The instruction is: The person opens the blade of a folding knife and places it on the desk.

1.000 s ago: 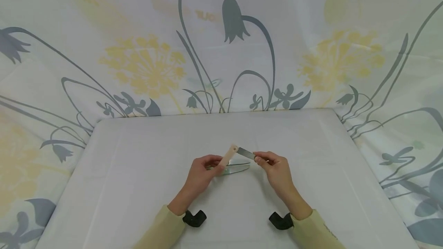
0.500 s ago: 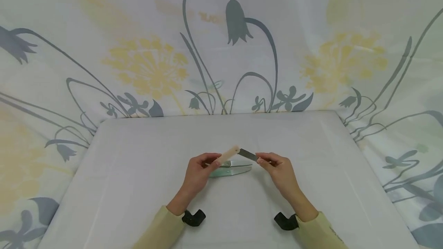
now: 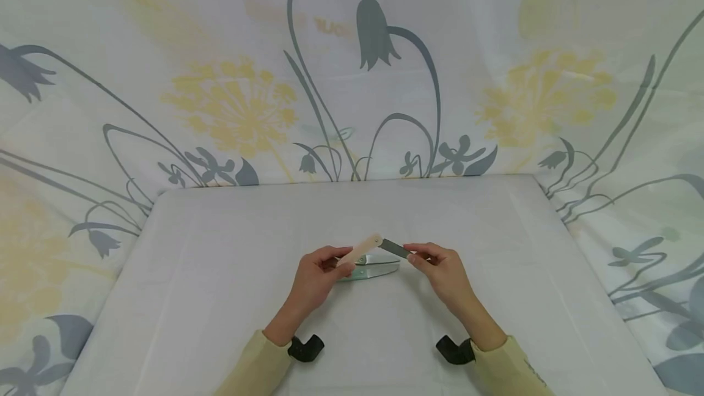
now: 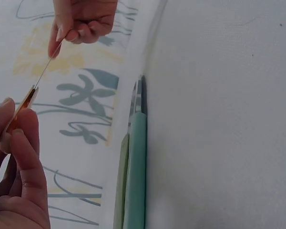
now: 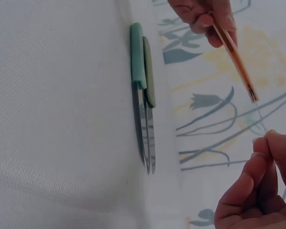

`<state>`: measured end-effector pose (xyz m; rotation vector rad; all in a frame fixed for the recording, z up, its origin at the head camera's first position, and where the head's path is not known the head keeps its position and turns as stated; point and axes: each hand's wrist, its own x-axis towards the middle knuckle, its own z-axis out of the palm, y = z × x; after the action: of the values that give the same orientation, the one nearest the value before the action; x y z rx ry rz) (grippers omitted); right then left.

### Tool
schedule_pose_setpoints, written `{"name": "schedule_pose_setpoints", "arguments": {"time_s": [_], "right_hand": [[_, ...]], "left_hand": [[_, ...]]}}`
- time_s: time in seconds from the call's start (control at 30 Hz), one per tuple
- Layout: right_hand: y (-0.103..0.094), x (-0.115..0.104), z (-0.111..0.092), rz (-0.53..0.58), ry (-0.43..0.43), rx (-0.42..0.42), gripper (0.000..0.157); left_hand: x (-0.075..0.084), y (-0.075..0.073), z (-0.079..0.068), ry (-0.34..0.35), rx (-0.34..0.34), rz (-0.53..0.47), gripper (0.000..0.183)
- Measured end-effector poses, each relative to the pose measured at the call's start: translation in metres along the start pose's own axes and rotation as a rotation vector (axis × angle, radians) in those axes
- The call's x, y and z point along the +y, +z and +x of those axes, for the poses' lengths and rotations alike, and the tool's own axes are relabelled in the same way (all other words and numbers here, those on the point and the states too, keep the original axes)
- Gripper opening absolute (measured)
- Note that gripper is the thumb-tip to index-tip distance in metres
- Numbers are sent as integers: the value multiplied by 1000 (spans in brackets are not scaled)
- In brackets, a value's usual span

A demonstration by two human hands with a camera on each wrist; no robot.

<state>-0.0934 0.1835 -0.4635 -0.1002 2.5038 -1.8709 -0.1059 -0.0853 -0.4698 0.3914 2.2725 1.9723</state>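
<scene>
My left hand pinches the pale handle of a folding razor above the table. From its pivot end the thin grey blade swings out to the right, making a wide angle with the handle. The blade's far end is pinched between thumb and fingers of my right hand. Beneath the razor, on the table, two green-handled knives lie side by side: a darker-handled one and a lighter-handled one. Their blades point right in the head view; my left hand partly covers their handles there.
The knives lie on a white-covered table. A flower-patterned curtain borders its back and sides. Black wrist mounts stick out inward from both sleeves.
The razor handle has tipped from steep to flatter, and the angle between handle and blade has widened. My left hand has shifted slightly left. Both hands keep their pinch; the last half second shows little motion.
</scene>
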Motion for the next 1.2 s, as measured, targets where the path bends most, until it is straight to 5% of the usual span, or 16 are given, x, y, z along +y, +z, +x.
{"name": "schedule_pose_setpoints", "arguments": {"time_s": [0.43, 0.67, 0.83, 1.0, 1.2], "right_hand": [[-15, -10, -1, -97, -134, -113, 18], [-18, -28, -5, -117, -182, -187, 17], [-19, -29, -6, -122, -172, -191, 17], [-19, -28, -4, -149, -201, -200, 18], [-18, -2, 5, -199, -218, -178, 19]], "left_hand": [[-7, -25, 6, 96, -290, 68, 28], [19, -32, 5, 140, -440, 63, 26], [18, -33, 5, 133, -395, 95, 26], [-7, -33, 7, 40, -279, 94, 27], [-14, -39, 9, 30, -216, 45, 32]]}}
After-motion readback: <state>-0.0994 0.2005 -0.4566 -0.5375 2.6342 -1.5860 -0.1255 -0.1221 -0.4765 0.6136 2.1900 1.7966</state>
